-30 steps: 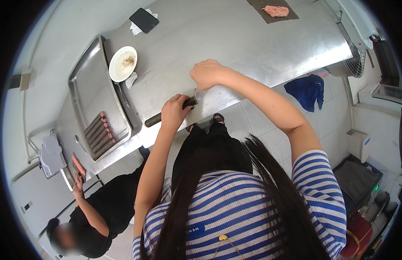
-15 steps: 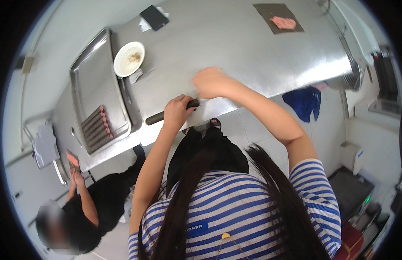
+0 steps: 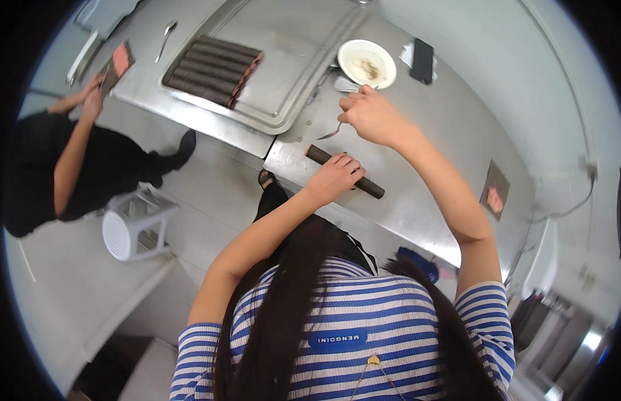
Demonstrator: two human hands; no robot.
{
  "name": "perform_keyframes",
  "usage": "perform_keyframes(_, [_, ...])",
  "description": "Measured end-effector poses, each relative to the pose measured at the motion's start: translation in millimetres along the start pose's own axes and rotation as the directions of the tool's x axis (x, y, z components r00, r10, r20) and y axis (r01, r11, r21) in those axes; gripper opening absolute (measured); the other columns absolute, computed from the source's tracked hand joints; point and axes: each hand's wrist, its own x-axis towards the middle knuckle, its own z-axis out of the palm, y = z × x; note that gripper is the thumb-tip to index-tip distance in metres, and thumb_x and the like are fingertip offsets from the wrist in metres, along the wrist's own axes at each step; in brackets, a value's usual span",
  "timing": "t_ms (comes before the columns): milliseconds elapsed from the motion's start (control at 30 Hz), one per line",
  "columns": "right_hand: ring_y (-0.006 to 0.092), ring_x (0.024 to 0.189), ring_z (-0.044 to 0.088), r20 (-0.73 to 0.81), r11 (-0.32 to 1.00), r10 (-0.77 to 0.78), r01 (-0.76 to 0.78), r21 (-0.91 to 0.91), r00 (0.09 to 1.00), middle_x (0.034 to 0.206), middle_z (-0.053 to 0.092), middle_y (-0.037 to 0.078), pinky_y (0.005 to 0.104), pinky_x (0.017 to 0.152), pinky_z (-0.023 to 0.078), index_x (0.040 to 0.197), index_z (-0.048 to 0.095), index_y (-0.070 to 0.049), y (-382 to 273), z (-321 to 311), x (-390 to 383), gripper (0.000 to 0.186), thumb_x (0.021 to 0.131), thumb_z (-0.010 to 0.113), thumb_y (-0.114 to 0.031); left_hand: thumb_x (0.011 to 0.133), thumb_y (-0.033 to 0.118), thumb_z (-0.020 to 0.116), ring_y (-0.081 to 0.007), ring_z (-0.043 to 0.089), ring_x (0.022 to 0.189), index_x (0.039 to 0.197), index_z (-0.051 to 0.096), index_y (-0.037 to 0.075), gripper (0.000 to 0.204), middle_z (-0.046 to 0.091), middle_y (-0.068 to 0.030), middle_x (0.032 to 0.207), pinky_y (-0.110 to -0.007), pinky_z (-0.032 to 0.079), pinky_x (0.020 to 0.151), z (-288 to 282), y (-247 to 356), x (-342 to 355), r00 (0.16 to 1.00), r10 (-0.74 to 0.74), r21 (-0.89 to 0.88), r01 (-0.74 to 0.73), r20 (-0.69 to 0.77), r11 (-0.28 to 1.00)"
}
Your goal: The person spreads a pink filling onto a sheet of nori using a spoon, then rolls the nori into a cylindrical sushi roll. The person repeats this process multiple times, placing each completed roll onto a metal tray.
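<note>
My left hand (image 3: pixel 335 177) lies across a dark seaweed roll (image 3: pixel 370 187) near the table's front edge, its fingers curled over the middle. Pinkish filling shows at the roll's left end. Above and to the right, my right hand (image 3: pixel 374 117) is closed on a small metal spoon (image 3: pixel 329 135), its bowl pointing down toward the roll's left end but apart from it. Behind that hand stands a white bowl (image 3: pixel 354 48) of cloudy liquid with brownish bits. Several similar rolls (image 3: pixel 213 70) lie side by side in a metal tray (image 3: pixel 303 80) at the left.
A phone (image 3: pixel 422 61) rests on white paper at the back. To the right lies a dark sheet (image 3: pixel 495 179) with pink meat paste. Another spoon (image 3: pixel 166 40) is left of the tray. At far left a co-worker's hands (image 3: pixel 89 93) hold a sheet with pink paste. A stool (image 3: pixel 140 224) stands below.
The view has swung left, bringing the tray nearer the top middle. My right hand has risen from beside the roll's right end to above its left end. My left hand stays on the roll.
</note>
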Motion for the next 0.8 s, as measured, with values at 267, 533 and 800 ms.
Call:
perform_keyframes(267, [0.0167,0.082,0.056,0.126,0.958,-0.277,0.283,-0.036,0.953,0.077,0.059,0.001,0.0322,0.081,0.039,0.082,0.075,-0.012,-13.3,19.0,56.0,0.017,0.074,0.06,-0.009,0.074,0.028,0.07,-0.0174,0.054,0.107,0.103,0.059,0.015,0.033,0.058,0.0017,0.103,-0.044,0.033,0.107,10.9,-4.3,-12.2,0.995,-0.091,-0.011,0.091,-0.051,0.996])
perform_keyframes(533, [0.0146,0.088,0.055,0.216,0.813,-0.528,0.563,-0.148,0.821,0.089,0.065,-0.004,0.0298,0.086,0.038,0.064,0.07,-0.012,-25.9,9.9,94.2,0.011,0.07,0.061,-0.015,0.077,0.028,0.068,-0.0158,0.055,0.103,0.101,0.058,0.018,0.028,0.058,0.0033,0.101,-0.049,0.033,0.106,18.0,-3.7,-12.7,0.988,-0.128,0.033,0.132,-0.089,0.991])
perform_keyframes(800, [0.0149,0.097,0.054,0.297,0.734,-0.559,0.629,-0.257,0.774,0.094,0.066,-0.003,0.0277,0.093,0.038,0.058,0.068,-0.013,-28.0,-14.8,113.7,0.012,0.067,0.061,-0.015,0.08,0.02,0.059,-0.0151,0.055,0.101,0.096,0.059,0.018,0.016,0.056,0.0037,0.097,-0.051,0.034,0.104,17.9,-2.6,-12.5,0.983,-0.141,0.052,0.148,-0.116,0.988])
